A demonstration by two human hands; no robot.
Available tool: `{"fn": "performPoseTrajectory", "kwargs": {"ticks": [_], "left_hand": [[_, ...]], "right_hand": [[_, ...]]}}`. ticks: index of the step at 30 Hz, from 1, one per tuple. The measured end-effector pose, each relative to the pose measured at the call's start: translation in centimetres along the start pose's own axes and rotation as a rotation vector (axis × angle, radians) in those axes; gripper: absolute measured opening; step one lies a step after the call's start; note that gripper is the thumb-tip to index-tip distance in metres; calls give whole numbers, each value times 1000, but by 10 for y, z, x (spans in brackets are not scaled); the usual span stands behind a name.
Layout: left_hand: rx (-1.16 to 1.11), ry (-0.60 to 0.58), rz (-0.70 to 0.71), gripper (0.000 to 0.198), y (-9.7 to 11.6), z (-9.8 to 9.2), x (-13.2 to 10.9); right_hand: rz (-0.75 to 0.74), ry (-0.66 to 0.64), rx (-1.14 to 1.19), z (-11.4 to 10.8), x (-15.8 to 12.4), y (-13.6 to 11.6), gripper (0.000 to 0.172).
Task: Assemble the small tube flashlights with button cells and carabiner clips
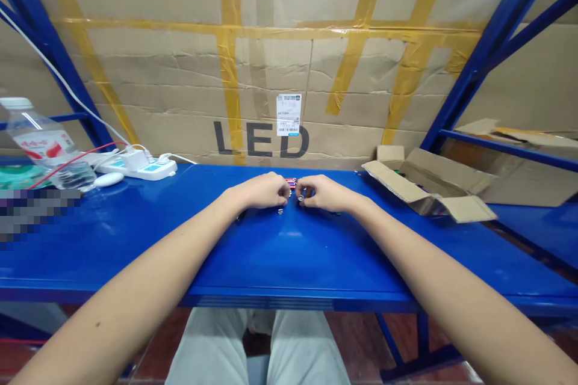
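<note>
My left hand (267,190) rests on the blue table with its fingers curled downward and closed. Whatever may be between its fingertips is too small to make out. Opposite it, my right hand (326,192) pinches a small round metal piece (300,198) between thumb and finger. Just behind and between the two hands lie small red and purple striped pieces (291,181), partly hidden by the fingers. A tiny metal part (280,211) sits on the table below my left hand. Near my right wrist a bit of something green (338,213) shows.
The blue table (289,258) backs onto a large taped carton (180,96) marked LED. At left stand a plastic bottle (49,144) and a white power strip (144,167) with cables. An open cardboard box (424,183) lies at right, beside blue frame posts (478,66).
</note>
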State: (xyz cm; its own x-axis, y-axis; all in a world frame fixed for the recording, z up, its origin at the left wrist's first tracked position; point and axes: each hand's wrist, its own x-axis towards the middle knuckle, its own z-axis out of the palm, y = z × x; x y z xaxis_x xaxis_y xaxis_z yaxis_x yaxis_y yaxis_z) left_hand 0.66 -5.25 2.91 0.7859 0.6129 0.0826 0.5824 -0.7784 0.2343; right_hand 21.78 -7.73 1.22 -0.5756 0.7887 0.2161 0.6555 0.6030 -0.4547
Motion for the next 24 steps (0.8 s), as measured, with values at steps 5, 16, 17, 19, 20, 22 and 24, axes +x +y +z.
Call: {"fn": "performPoseTrajectory", "kwargs": {"ticks": [5, 16, 17, 19, 20, 22, 24], "left_hand": [[-96, 209, 104, 17, 11, 2, 1], [-167, 473, 278, 29, 30, 8, 1], [-160, 463, 283, 27, 31, 8, 2], [-125, 446, 290, 24, 32, 11, 2], [-97, 435, 293, 24, 32, 12, 3], [-21, 408, 285, 24, 33, 14, 3], [74, 366, 257, 25, 36, 15, 3]], "right_hand": [[-11, 26, 23, 1, 0, -1, 16], [13, 57, 96, 3, 1, 4, 16], [9, 56, 98, 4, 1, 4, 15], [9, 59, 91, 5, 2, 5, 13], [11, 62, 83, 5, 2, 6, 12], [15, 68, 59, 6, 2, 6, 11], [22, 70, 41, 8, 3, 6, 8]]}}
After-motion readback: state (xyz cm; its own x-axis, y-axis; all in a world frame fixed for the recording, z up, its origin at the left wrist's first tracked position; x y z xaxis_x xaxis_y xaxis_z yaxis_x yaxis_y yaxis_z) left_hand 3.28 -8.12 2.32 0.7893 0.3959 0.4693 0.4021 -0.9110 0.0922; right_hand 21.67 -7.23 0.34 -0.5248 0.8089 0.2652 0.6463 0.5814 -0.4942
